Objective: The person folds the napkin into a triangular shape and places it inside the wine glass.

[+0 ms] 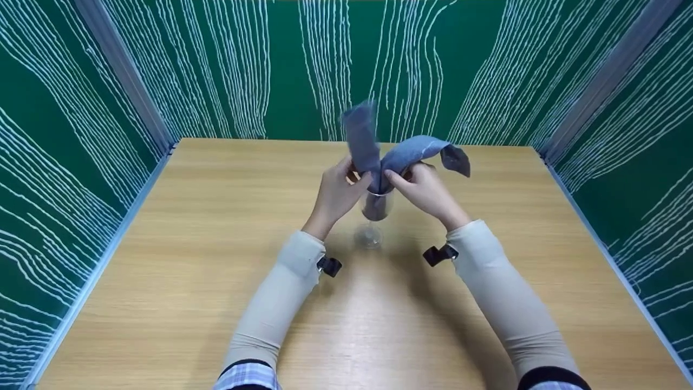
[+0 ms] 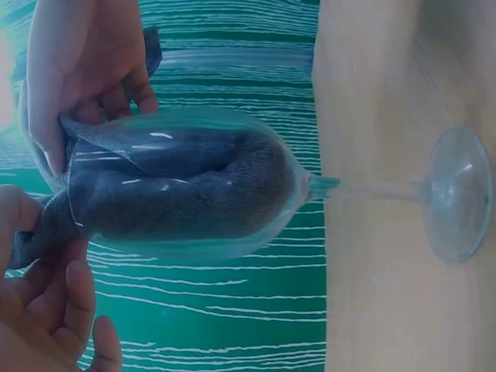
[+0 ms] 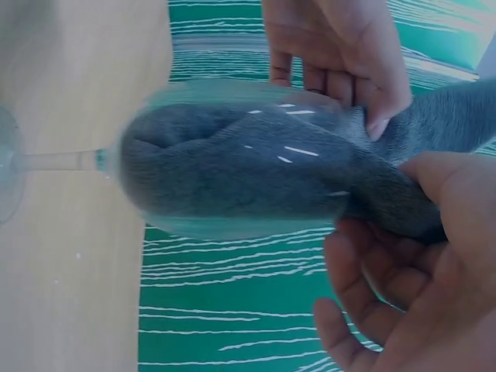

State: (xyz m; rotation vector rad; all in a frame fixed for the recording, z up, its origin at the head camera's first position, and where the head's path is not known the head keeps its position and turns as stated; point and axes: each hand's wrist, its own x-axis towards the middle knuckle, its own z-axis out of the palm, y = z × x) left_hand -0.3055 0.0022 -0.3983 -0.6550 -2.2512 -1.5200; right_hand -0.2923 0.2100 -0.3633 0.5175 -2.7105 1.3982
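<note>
A stemmed wine glass [image 1: 370, 236] stands upright on the wooden table, with a grey-blue cloth [image 1: 361, 135] stuffed down into its bowl. Two ends of the cloth come out over the rim: one rises upright on the left, the other arches right and droops at its tip. My left hand [image 1: 339, 190] pinches the left end between thumb and fingers, right at the rim. On the other side my right hand [image 1: 425, 190] pinches the arching end near the rim. Through the clear bowl [image 3: 240, 225], the right wrist view shows the cloth bunched in folds.
The light wood table [image 1: 206, 216] spreads around the glass. Green walls [image 1: 281, 70] with white wavy lines stand at the back and both sides, with grey posts [image 1: 130, 81] at the corners. Small black devices [image 1: 329, 266] sit at both wrists.
</note>
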